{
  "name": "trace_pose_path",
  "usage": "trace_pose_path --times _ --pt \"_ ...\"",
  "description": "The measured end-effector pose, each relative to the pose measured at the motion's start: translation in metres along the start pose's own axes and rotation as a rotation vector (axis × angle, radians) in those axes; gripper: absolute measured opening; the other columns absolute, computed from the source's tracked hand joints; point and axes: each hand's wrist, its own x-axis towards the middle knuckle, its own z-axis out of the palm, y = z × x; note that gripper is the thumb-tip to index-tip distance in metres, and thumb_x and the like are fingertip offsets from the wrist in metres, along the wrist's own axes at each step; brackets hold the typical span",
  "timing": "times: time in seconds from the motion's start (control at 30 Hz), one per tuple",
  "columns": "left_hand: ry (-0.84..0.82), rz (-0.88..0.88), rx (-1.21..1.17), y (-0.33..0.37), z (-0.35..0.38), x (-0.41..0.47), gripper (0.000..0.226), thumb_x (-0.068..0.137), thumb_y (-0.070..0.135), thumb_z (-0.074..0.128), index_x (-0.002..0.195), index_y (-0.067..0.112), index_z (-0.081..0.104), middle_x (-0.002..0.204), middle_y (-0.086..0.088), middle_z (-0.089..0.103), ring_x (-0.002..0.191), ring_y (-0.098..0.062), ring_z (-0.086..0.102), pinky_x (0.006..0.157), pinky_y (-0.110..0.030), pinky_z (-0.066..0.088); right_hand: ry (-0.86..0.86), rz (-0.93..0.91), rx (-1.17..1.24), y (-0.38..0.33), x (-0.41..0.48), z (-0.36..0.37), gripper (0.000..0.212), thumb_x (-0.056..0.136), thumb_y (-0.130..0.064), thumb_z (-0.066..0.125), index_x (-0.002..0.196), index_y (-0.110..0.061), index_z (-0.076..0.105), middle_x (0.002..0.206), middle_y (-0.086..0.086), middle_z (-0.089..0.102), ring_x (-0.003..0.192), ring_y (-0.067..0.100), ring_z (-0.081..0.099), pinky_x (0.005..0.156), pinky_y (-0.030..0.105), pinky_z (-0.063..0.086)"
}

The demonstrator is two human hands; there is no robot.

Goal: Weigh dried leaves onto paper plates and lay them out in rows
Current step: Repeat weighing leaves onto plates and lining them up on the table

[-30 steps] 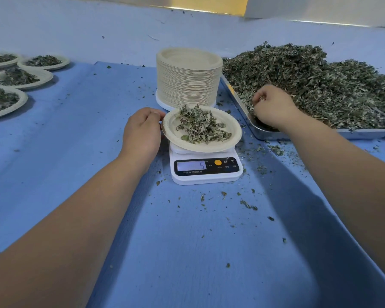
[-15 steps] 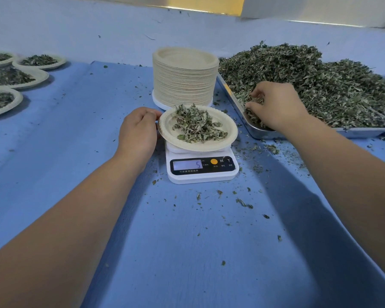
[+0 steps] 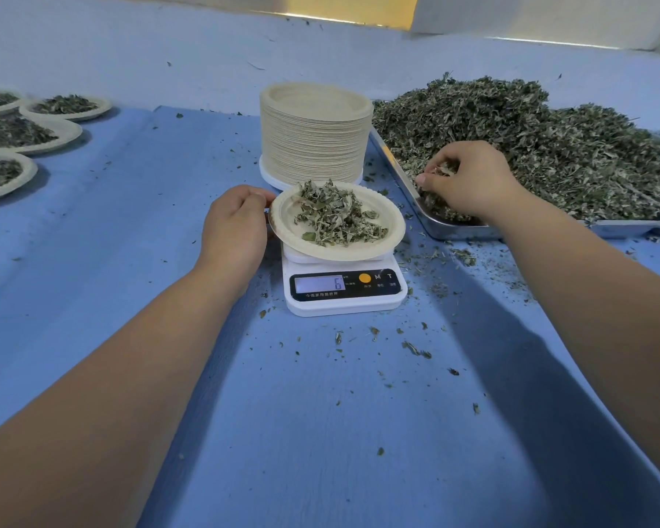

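Your left hand (image 3: 235, 226) pinches the plate (image 3: 340, 254) rim at nine o'clock — your right hand (image 3: 469, 182) clutches leaves (image 3: 441, 170) at two o'clock.

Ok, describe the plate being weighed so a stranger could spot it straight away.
On the blue table cover, find the white scale before the tall stack of empty plates. The paper plate sits on it with a small heap of dried leaves, the left hand at its rim. Other filled plates lie far left, off the scale.
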Motion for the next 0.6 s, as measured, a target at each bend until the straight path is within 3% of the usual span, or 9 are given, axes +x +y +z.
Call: trace_pose_path --times 0.07,0.13,0.27,0.37,0.43,0.5,0.6 --pt "-0.001 0.000 -0.001 0.0001 -0.0001 0.0000 0.033 0.081 0.027 0.043 0.068 0.034 0.073 0.090 0.009 0.075 0.090 -0.018 0.071 0.091 -0.051 0.059 -0.007 0.022 0.052 0.0004 -0.0010 -0.0014 0.011 0.089 -0.033 0.077 0.092 -0.026 0.071 0.123 0.003 0.066 0.084 0.018 0.059 0.074 0.032 0.046" --pt "-0.002 0.000 -0.005 0.0004 -0.0001 -0.0001 0.033 0.080 0.027 0.043 0.067 0.035 0.073 0.090 0.009 0.075 0.089 -0.017 0.071 0.091 -0.051 0.059 -0.016 0.058 0.077 0.0001 -0.0018 -0.0031 0.008 0.090 -0.021 0.077 0.093 -0.026 0.071 0.129 0.005 0.064 0.089 0.025 0.068 0.076 0.036 0.055" --pt "-0.005 0.002 -0.005 0.0003 -0.0003 -0.0004 0.032 0.080 0.027 0.044 0.069 0.032 0.073 0.090 0.007 0.075 0.088 -0.016 0.071 0.091 -0.050 0.059 -0.016 0.105 0.071 -0.0014 -0.0026 -0.0044 0.032 0.092 0.002 0.063 0.094 -0.029 0.070 0.142 0.006 0.055 0.079 0.025 0.075 0.069 0.044 0.063" --pt "-0.002 0.004 0.009 0.0004 -0.0005 -0.0002 0.031 0.080 0.028 0.043 0.073 0.030 0.073 0.091 0.009 0.075 0.093 -0.017 0.070 0.092 -0.051 0.058 0.053 0.074 0.084 -0.0011 -0.0033 -0.0061 0.022 0.095 -0.006 0.065 0.095 -0.027 0.070 0.131 0.003 0.062 0.065 0.011 0.074 0.054 0.026 0.058" --pt "0.002 0.004 0.014 0.0012 -0.0001 -0.0001 0.031 0.080 0.028 0.043 0.074 0.030 0.073 0.092 0.010 0.074 0.095 -0.016 0.070 0.093 -0.051 0.057 0.077 -0.008 0.011 -0.0004 -0.0043 -0.0068 0.010 0.096 -0.015 0.066 0.098 -0.022 0.072 0.110 0.002 0.072 0.067 0.011 0.072 0.070 0.030 0.060" --pt "0.004 0.004 0.019 0.0018 -0.0001 -0.0001 0.031 0.080 0.029 0.043 0.074 0.030 0.074 0.093 0.010 0.074 0.097 -0.016 0.069 0.094 -0.050 0.057 0.048 -0.091 -0.127 0.0028 -0.0051 -0.0050 0.013 0.097 -0.021 0.066 0.104 -0.015 0.074 0.104 0.006 0.074 0.079 0.015 0.066 0.087 0.031 0.054" --pt "0.004 -0.001 0.014 0.0022 -0.0006 -0.0014 0.033 0.080 0.029 0.043 0.070 0.033 0.073 0.092 0.010 0.074 0.096 -0.017 0.070 0.093 -0.051 0.057 0.073 -0.107 -0.166 0.0078 -0.0085 0.0002 0.024 0.097 -0.029 0.067 0.108 -0.009 0.075 0.106 0.007 0.072 0.085 0.018 0.056 0.084 0.028 0.043"
